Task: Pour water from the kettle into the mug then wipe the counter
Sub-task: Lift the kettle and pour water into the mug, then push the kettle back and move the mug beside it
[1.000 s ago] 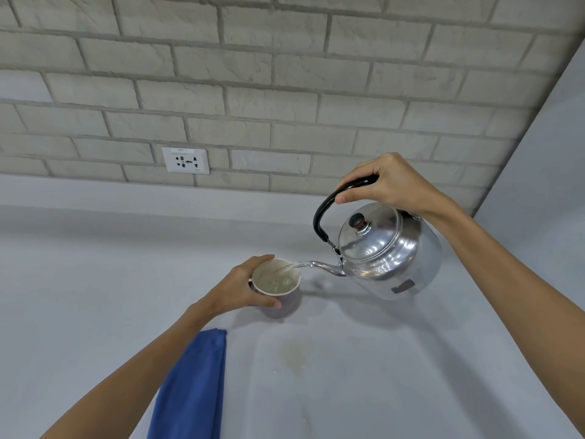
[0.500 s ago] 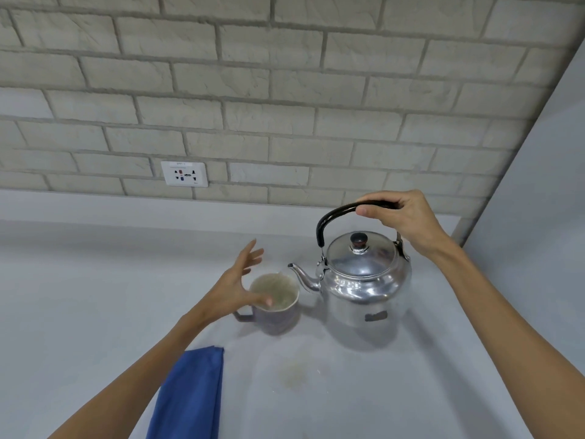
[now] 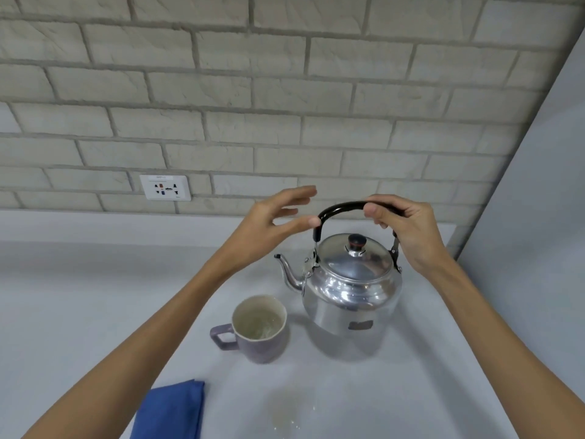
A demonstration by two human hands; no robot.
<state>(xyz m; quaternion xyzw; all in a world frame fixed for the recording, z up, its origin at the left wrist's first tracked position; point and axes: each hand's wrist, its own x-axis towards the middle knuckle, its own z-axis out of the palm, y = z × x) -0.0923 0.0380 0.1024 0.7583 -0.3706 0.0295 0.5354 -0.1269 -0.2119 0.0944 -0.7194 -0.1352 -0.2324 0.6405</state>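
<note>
The shiny metal kettle (image 3: 349, 291) stands upright on the grey counter (image 3: 79, 312), spout pointing left. My right hand (image 3: 402, 228) is closed around its black arched handle. To the kettle's lower left sits the purple mug (image 3: 259, 331) with water in it, handle to the left. My left hand (image 3: 269, 226) hovers above and behind the mug, fingers spread, thumb tip almost touching the left end of the kettle handle, holding nothing. A folded blue cloth (image 3: 169, 410) lies at the front left, under my left forearm.
A faint stain with small water drops (image 3: 288, 416) marks the counter in front of the mug. A brick wall with a white socket plate (image 3: 165, 187) runs behind. A plain grey wall (image 3: 538, 217) closes off the right side.
The kettle was tilted and pouring into the mug, then set down upright. My left hand let go of the mug and rose toward the kettle handle.
</note>
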